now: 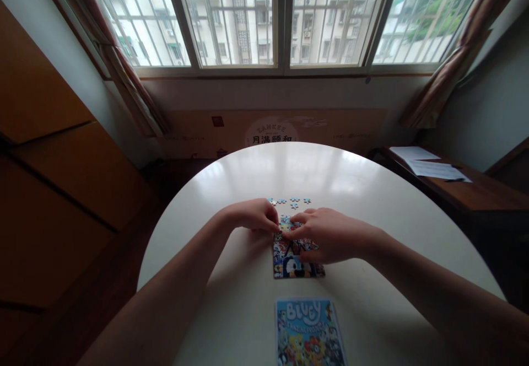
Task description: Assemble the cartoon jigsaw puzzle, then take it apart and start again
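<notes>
A partly assembled jigsaw puzzle [294,269] lies on the table, its colourful picture showing a blue cartoon dog near the bottom. At its upper left edge, my left hand [258,215] has thumb and forefinger pinched together on what looks like a small puzzle piece, mostly hidden by the fingertips. My right hand [326,235] rests across the puzzle from the right, fingers spread, its forefinger close to the left fingertips. Several loose puzzle pieces [294,206] lie just beyond the puzzle. Nearer to me is a Bluey picture card [309,333].
The round white table [198,206] has a glossy top. To the right stands a brown wooden desk [475,192] with white papers [438,168] and a dark pen. A long printed box or board [351,129] is against the wall under the barred window [231,19].
</notes>
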`<state>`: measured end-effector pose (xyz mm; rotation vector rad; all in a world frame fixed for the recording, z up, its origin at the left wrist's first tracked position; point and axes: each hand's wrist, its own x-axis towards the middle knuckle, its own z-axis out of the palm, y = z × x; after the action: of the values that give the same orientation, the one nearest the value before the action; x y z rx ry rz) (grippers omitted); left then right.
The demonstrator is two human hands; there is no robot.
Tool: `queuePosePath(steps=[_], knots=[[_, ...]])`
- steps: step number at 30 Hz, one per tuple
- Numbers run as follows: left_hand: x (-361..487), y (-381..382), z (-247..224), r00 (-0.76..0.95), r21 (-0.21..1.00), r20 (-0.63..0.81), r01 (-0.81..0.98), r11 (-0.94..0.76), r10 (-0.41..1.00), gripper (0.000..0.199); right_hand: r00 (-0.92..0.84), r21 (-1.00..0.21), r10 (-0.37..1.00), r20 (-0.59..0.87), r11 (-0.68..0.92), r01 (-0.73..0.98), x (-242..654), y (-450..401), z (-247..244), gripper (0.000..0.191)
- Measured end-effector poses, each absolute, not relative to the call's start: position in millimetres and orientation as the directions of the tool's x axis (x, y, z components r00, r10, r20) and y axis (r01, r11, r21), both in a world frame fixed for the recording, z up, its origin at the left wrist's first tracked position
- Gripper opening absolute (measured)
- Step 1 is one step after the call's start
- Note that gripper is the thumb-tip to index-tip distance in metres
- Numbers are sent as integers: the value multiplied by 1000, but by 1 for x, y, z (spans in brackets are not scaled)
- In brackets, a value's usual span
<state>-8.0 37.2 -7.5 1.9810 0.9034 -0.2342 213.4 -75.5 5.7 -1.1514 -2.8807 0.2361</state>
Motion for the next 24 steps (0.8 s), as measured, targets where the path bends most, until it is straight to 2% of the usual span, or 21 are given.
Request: queuePosePath(steps=[7,14,20,24], knots=[[-13,40,-5,744,707,-508,648,-282,434,32,-722,-159,692,-14,711,685,211,-76,5,39],[-14,50,-19,806,734,-420,572,-366,418,27,-671,-156,741,30,667,729,204,-84,0,23],[-13,50,-20,797,728,-431,584,-359,424,29,-638,-108,742,204,665,739,203,-94,-19,30],[-12,44,-13,780,691,-440,611,-388,444,29,-639,-146,719,272,687,712,204,-99,-34,32]])
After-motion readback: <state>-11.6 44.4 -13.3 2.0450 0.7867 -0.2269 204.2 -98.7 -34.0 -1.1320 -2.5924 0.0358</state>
